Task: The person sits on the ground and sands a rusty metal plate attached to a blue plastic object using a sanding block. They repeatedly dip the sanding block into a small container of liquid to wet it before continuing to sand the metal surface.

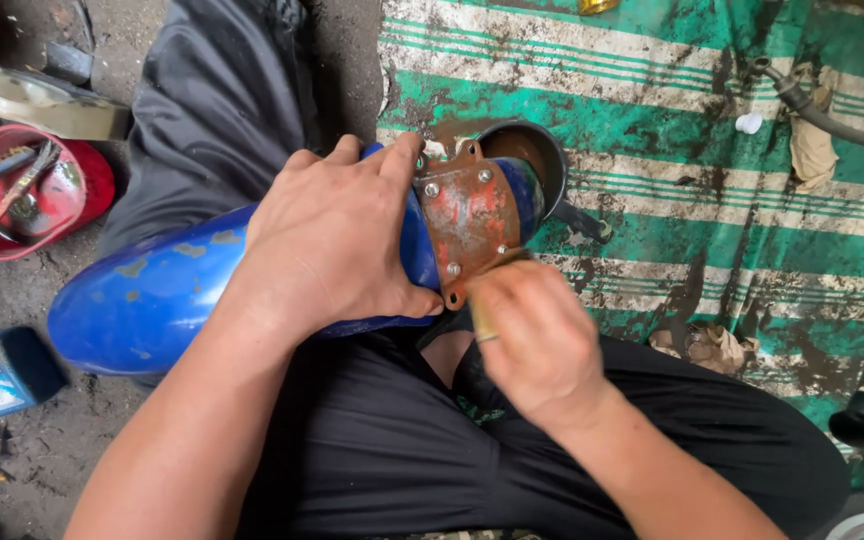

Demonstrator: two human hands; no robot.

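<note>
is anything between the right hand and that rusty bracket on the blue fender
Nothing visible does. The right hand is already at the lower edge of the rusty bracket, while the left hand grips the blue fender beside it.

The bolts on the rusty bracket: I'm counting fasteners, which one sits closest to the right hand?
The lowest bolt, near the rusty bracket's bottom corner, just above the right hand; the others sit higher.
</note>
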